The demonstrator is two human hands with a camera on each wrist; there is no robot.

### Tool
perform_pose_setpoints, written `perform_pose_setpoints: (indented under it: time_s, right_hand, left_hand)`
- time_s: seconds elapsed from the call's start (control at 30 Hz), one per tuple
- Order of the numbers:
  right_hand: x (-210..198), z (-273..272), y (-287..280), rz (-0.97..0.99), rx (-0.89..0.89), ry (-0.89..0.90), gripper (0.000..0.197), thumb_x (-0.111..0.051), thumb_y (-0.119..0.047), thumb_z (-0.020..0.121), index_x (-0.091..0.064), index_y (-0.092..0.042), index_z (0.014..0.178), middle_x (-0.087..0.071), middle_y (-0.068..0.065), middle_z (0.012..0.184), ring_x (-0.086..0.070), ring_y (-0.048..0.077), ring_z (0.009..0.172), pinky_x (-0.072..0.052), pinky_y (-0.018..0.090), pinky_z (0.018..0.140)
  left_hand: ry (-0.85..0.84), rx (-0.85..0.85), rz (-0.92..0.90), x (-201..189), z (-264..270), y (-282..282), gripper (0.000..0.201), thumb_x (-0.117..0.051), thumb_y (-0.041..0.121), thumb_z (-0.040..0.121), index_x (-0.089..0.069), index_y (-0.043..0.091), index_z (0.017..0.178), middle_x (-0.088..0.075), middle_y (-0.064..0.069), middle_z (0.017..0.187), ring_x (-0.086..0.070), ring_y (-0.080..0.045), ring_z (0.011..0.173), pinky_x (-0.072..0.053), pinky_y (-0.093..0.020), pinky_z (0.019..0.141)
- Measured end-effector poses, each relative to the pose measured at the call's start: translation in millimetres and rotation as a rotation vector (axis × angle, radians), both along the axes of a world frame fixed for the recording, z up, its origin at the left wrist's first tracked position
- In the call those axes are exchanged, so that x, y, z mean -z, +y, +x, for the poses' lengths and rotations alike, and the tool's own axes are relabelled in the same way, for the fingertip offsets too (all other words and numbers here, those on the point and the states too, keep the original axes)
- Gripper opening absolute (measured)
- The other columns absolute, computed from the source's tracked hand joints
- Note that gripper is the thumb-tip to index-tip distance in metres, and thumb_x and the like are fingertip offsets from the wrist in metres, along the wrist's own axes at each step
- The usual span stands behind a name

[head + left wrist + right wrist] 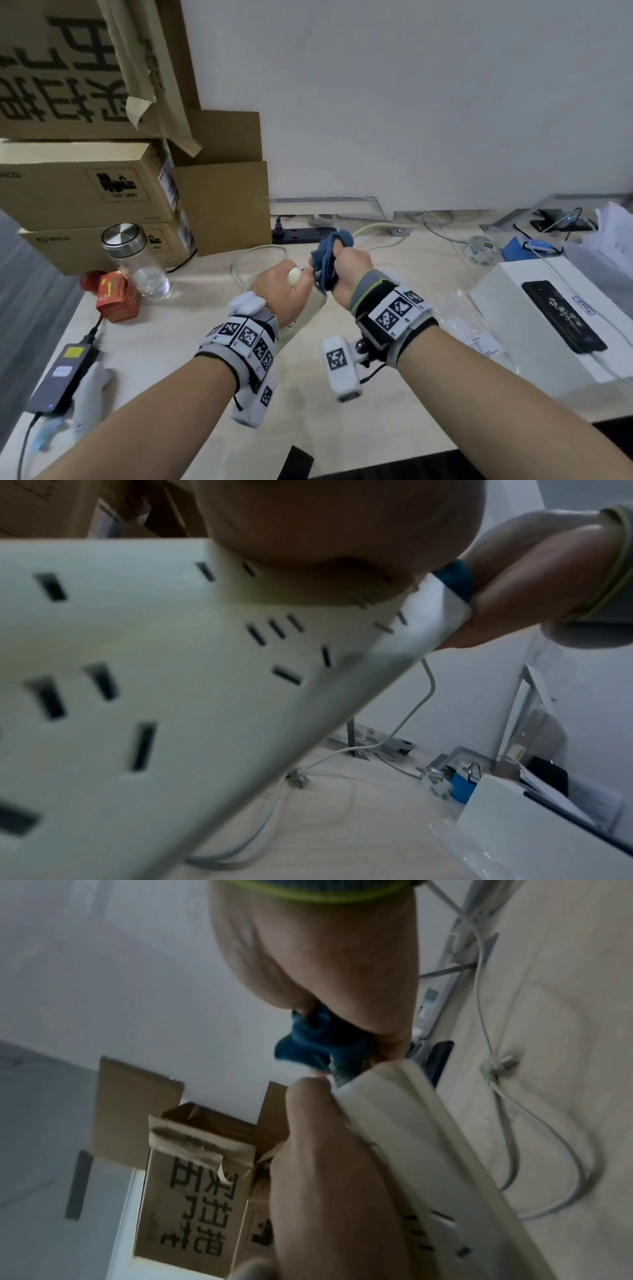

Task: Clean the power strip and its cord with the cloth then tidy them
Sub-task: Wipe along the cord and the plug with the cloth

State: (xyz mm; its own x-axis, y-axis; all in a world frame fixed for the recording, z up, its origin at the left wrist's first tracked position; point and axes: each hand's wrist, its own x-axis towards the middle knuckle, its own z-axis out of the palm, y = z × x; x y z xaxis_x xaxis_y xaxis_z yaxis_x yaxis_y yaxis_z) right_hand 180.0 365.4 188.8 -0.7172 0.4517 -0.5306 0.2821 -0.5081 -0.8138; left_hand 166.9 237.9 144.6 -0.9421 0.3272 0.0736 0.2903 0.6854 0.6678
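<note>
My left hand [291, 279] grips the white power strip [294, 276], most of which is hidden under the hand in the head view. In the left wrist view the strip [171, 669] fills the frame, socket face up. My right hand [342, 255] clutches a bunched blue cloth [330, 253] and holds it against the strip's far end [394, 1102]. The cloth [308, 1042] shows under the right palm, and it [455, 577] wraps the strip's corner. The pale cord [246, 255] loops loosely on the table beyond the hands; the cord [548, 1150] lies in curves.
Cardboard boxes [85, 185] are stacked at the back left. Beside them stand a glass jar with a metal lid [137, 263] and a small red box [116, 296]. A black power strip [301, 234] lies by the wall. A white box [548, 315] sits on the right, a charger [65, 377] at the left edge.
</note>
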Motion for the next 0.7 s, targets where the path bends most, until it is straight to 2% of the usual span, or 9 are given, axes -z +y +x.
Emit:
perform_pose_setpoints:
  time_s: [0.07,0.1,0.13,0.23,0.3,0.33,0.43,0.57,0.7]
  right_hand:
    - [-4.9,-3.0,9.4,-0.125,0.089,0.004,0.032,-0.039,-0.021,0.101,-0.049,-0.008,0.073,-0.054,0.006,0.047,-0.05,0.018,0.041,-0.046,0.028,0.05]
    - [-7.9,-4.2,14.9,-0.173,0.14,0.009,0.036,-0.034,-0.019,0.101,-0.044,-0.01,0.067,-0.045,0.002,0.038,-0.041,0.017,0.036,-0.041,0.026,0.049]
    - [-10.5,-4.6,20.4,-0.196,0.168,0.023,0.038,-0.031,-0.016,0.1,-0.041,-0.012,0.064,-0.039,0.002,0.036,-0.035,0.018,0.037,-0.039,0.025,0.049]
    - [-16.4,-2.5,39.4,-0.196,0.207,0.038,0.04,-0.027,-0.012,0.096,-0.039,-0.013,0.057,-0.032,0.003,0.045,-0.03,0.019,0.042,-0.038,0.025,0.051]
    - [-17.7,-1.3,53.9,-0.242,0.268,0.047,0.041,-0.027,-0.015,0.097,-0.04,-0.012,0.058,-0.033,0.004,0.043,-0.031,0.019,0.043,-0.038,0.026,0.052]
    - [-18.6,-0.8,59.8,-0.27,0.293,0.051,0.039,-0.029,-0.017,0.097,-0.042,-0.012,0.061,-0.036,0.004,0.044,-0.033,0.019,0.045,-0.039,0.026,0.053]
    - [-17.7,-0.5,66.1,-0.351,0.362,0.067,0.026,-0.036,-0.022,0.098,-0.048,-0.008,0.08,-0.046,0.01,0.064,-0.042,0.019,0.054,-0.044,0.029,0.056]
    - [-19.6,-0.7,48.6,-0.386,0.327,0.128,0.034,-0.036,-0.031,0.101,-0.048,-0.009,0.078,-0.039,0.004,0.052,-0.034,0.018,0.044,-0.036,0.027,0.054]
    - [-24.2,0.9,23.6,-0.308,0.316,0.065,0.04,-0.035,-0.041,0.101,-0.05,-0.008,0.085,-0.043,0.006,0.062,-0.037,0.019,0.051,-0.04,0.031,0.057]
  left_hand:
    - [0.018,0.043,-0.081,-2.8,0.3,-1.7,0.049,-0.026,0.067,0.078,-0.048,0.024,0.072,-0.06,0.0,0.069,-0.057,-0.028,0.07,-0.051,-0.038,0.067]
    - [0.026,0.07,-0.108,-4.3,1.3,-2.5,0.049,-0.025,0.066,0.077,-0.049,0.023,0.073,-0.061,0.0,0.071,-0.057,-0.028,0.071,-0.051,-0.037,0.067]
    - [0.033,0.096,-0.122,-4.3,1.6,-3.6,0.049,-0.024,0.066,0.076,-0.049,0.024,0.074,-0.061,-0.001,0.072,-0.057,-0.028,0.072,-0.05,-0.037,0.067]
    - [0.061,0.146,-0.102,-3.3,1.0,-7.4,0.053,-0.021,0.067,0.073,-0.053,0.025,0.075,-0.062,-0.001,0.072,-0.056,-0.029,0.071,-0.048,-0.035,0.064]
    - [0.078,0.154,-0.1,-1.2,0.9,-9.6,0.056,-0.021,0.067,0.073,-0.055,0.023,0.075,-0.062,-0.001,0.07,-0.056,-0.029,0.069,-0.045,-0.033,0.061]
    - [0.08,0.15,-0.107,-0.1,0.2,-9.8,0.056,-0.022,0.066,0.074,-0.056,0.023,0.075,-0.062,-0.001,0.07,-0.056,-0.029,0.069,-0.044,-0.033,0.061]
    - [0.028,0.092,-0.127,2.1,-2.6,-5.5,0.051,-0.025,0.064,0.078,-0.054,0.023,0.072,-0.061,0.001,0.069,-0.056,-0.027,0.07,-0.048,-0.034,0.064]
    - [0.01,0.046,-0.217,2.9,-3.6,1.4,0.051,-0.024,0.066,0.079,-0.053,0.025,0.074,-0.062,0.0,0.073,-0.057,-0.026,0.072,-0.051,-0.037,0.069]
    - [0.023,0.035,-0.254,5.6,-5.8,4.8,0.049,-0.025,0.066,0.079,-0.054,0.028,0.083,-0.065,-0.002,0.078,-0.058,-0.028,0.073,-0.052,-0.039,0.071]
